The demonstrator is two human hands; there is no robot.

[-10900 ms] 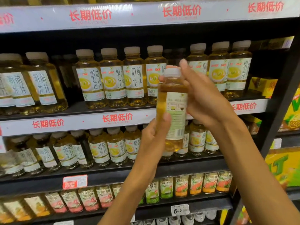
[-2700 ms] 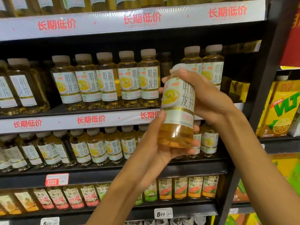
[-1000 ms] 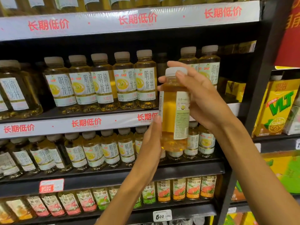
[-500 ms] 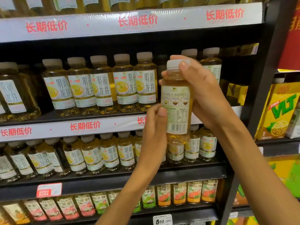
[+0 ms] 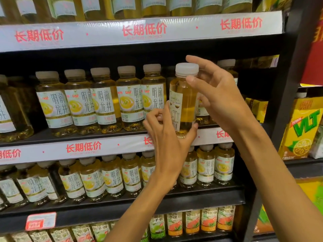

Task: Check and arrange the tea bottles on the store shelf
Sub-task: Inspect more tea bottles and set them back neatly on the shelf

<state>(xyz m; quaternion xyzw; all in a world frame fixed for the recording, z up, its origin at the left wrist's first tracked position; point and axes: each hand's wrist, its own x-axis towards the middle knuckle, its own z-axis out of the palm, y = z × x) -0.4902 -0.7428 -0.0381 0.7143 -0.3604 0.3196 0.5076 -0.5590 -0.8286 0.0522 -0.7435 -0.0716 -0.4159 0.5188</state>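
Note:
A tea bottle [image 5: 185, 102] with yellow liquid and a white cap is upright at the front of the middle shelf [image 5: 104, 147], in the gap right of a row of like tea bottles [image 5: 129, 100]. The back of its label faces me. My left hand [image 5: 167, 138] grips its lower part, thumb on the right side and fingers curled at the left. My right hand [image 5: 216, 96] is beside its top with fingers spread and nearly straight; one fingertip touches the neck, another reaches behind the cap. More tea bottles [image 5: 206, 165] fill the shelf below.
A shelf above carries more bottles over a white price strip [image 5: 143, 30]. The lowest shelf holds smaller drink bottles [image 5: 192, 222] and a red price tag [image 5: 41, 220]. Right of the black upright [image 5: 286, 102] stand yellow VLT cartons [image 5: 304, 130].
The bottle has moved up and towards the shelf gap and turned, its label now edge-on at the left. My right hand's fingers have loosened from round its top. My left hand has shifted lower.

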